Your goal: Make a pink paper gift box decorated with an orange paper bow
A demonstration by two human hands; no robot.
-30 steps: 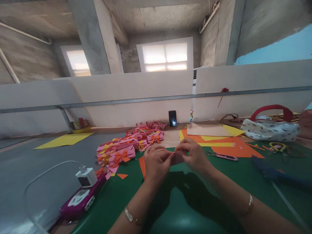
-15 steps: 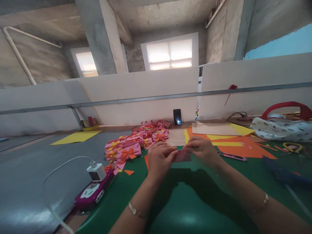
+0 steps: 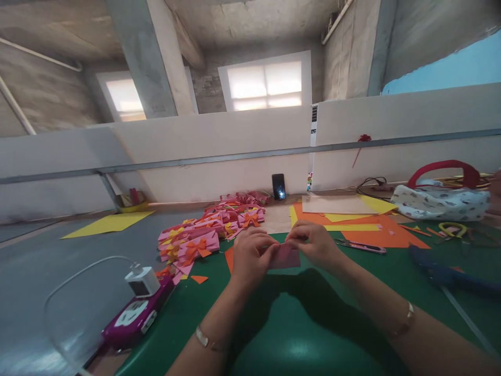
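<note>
Above the green mat, my left hand and my right hand both pinch a small pink paper piece between their fingertips. The left hand grips its left edge, the right hand its top right. An orange paper scrap lies on the mat just left of my left hand. A heap of finished pink paper envelopes with orange and yellow bows lies to the far left of my hands.
Orange and yellow paper sheets, a pink cutter and a blue glue gun lie to the right. A patterned bag with red handle stands far right. A purple power strip with white charger sits left. A phone leans against the white partition.
The pink piece has turned slightly in my fingers and my hands stay together. The view has shifted sideways with my head.
</note>
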